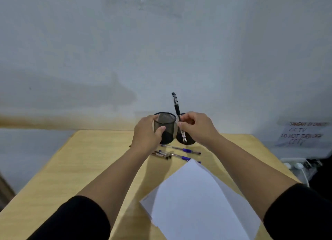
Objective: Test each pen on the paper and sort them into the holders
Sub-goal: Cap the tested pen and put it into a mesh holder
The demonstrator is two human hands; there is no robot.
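1. I take the left mesh holder (165, 127) as my landmark on the wooden table (75, 160). My left hand (146, 133) wraps its near-left side, thumb across the front and fingers round the wall, gripping it.
2. Just right of that holder, touching or nearly so, stands the second holder (190, 140), mostly hidden behind my right hand (195, 127).
3. That right hand pinches a black pen (177, 110) by its clear lower barrel, capped end up and tilted slightly left (the lower end shows in front of the second holder).
4. To do this step well, I judge I should keep the left holder pinned so it cannot tip, and commit the pen to one cup only after a clear stroke on the paper.
5. The left holder looks empty through its mesh; what the second one holds I cannot tell.
6. In front of the left holder lie the loose pens (179, 152), several with blue grips, and nearer me and further right the white paper (197, 200).
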